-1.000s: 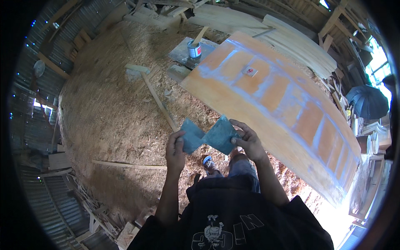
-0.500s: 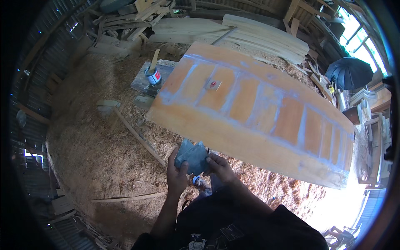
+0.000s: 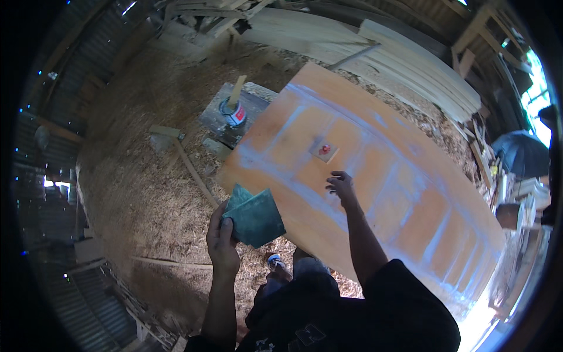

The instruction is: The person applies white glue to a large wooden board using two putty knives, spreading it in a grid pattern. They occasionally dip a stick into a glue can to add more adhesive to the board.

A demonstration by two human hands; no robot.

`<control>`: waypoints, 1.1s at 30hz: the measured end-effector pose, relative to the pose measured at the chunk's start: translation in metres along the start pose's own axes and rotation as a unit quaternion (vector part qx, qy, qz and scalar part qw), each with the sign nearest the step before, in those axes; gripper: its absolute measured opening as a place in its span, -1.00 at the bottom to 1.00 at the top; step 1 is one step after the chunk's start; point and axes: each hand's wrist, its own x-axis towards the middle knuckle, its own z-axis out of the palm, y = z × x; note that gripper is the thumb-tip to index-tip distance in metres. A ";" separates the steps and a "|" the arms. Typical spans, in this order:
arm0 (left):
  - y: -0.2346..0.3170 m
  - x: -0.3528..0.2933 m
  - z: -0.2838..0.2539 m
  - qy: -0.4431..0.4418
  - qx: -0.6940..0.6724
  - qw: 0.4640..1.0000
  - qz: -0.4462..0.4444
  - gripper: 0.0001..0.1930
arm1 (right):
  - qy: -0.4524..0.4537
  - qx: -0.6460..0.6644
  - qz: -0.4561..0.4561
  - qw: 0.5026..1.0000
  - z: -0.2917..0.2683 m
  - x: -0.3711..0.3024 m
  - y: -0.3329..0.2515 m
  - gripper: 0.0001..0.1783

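Left hand (image 3: 223, 246) pinched folded green sandpaper sheet (image 3: 255, 217), held off door's near edge. Right hand (image 3: 342, 186) fingers spread, hovered over flat orange panelled door (image 3: 410, 193). Paint can (image 3: 233, 112) beyond far corner; sawdust floor (image 3: 141, 199).

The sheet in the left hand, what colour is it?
Dark blue-green; the sheet shows best in the head view, pinched in the left hand.

The folded green sheet (image 3: 253, 216) covered the fingertips of the left hand (image 3: 223, 243), so how they gripped behind it could not be told. The door panel (image 3: 375, 176) ran into glare at its lower right end, where its edge was lost. The small red thing (image 3: 324, 150) on the panel was too small to identify. The person's legs hid a small bottle (image 3: 274, 262) partly.
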 end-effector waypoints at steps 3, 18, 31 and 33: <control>0.009 -0.003 -0.005 0.056 0.049 0.996 -0.054 -0.59 | 0.010 0.052 0.098 0.994 -0.005 0.062 0.018 -0.63; -0.020 -0.025 -0.041 0.272 0.046 0.947 -0.163 -0.70 | 0.061 0.053 0.048 0.996 0.061 0.145 0.020 -0.85; -0.032 -0.057 -0.055 0.307 0.138 0.920 -0.199 -0.72 | -0.125 -0.163 -0.232 0.951 0.361 0.226 -0.087 -0.70; -0.028 -0.071 -0.062 0.344 0.144 0.908 -0.190 -0.71 | -0.120 -0.181 -0.192 0.957 0.385 0.238 -0.101 -0.70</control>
